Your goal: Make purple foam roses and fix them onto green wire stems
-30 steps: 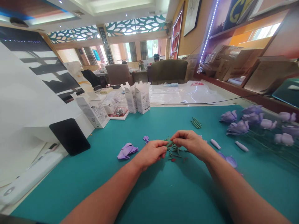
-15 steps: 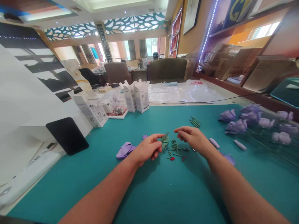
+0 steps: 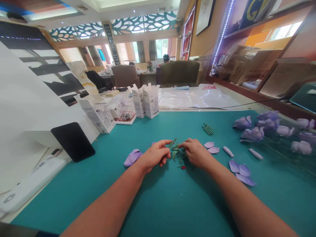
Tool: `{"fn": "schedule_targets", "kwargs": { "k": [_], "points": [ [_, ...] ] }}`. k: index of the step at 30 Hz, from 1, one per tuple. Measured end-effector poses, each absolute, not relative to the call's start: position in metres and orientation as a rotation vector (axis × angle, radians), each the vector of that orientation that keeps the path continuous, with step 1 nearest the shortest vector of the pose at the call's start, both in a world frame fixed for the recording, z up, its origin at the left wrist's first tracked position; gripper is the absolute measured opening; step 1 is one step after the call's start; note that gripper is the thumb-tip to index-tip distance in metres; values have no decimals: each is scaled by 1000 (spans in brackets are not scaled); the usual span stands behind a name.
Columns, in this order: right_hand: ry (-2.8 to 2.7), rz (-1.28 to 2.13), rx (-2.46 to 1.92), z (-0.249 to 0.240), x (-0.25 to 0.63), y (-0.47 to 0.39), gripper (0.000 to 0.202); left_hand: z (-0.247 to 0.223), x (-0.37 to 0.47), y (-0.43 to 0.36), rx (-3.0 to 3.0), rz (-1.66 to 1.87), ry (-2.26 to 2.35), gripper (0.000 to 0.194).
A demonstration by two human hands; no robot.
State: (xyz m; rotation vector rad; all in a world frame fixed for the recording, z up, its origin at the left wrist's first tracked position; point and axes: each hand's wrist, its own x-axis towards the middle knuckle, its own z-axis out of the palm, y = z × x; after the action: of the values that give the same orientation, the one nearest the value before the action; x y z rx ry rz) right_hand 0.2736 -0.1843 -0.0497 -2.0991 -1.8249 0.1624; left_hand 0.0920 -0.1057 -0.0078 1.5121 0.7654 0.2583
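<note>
Between the thumb and forefinger of my left hand (image 3: 156, 156) is a thin green plastic stem piece (image 3: 173, 142), tilted up to the right. My right hand (image 3: 196, 153) is closed, its fingertips down at the small green leaf parts (image 3: 175, 154); whatever it pinches is hidden. The two hands are close together but apart. Just below the leaf parts lies a small red piece (image 3: 183, 167). Folded purple petals (image 3: 132, 157) rest left of my left hand. To the right of my right hand are pale purple petals (image 3: 214, 150) and a larger petal group (image 3: 244, 170).
Several green sticks (image 3: 207, 128) and two purple cylinders (image 3: 228, 151) lie on the green mat (image 3: 158, 204). Finished purple roses (image 3: 252, 134) lie at right. White boxes (image 3: 151, 102), a tray of bagged parts (image 3: 125, 118) and a black tablet (image 3: 73, 142) stand at back and left.
My right hand has moved left and down onto the green parts, its fingers closing. It has uncovered the purple petals at right. My left hand stays nearly in place; the view shifted slightly.
</note>
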Motion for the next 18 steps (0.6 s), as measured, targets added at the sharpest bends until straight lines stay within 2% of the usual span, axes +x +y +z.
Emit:
{"fn": "schedule_targets", "kwargs": {
  "k": [8,14,18],
  "points": [
    [-1970,115,-2108,-50,264,-183,44,-11,92,-105,1508,268,746,50],
    [-1916,193,-2121,-30,275,-192,22,-12,92,-105,1518,233,742,51],
    [-2013,297,-2128,-22,262,-195,19,-12,92,-104,1518,231,736,51]
  ]
}}
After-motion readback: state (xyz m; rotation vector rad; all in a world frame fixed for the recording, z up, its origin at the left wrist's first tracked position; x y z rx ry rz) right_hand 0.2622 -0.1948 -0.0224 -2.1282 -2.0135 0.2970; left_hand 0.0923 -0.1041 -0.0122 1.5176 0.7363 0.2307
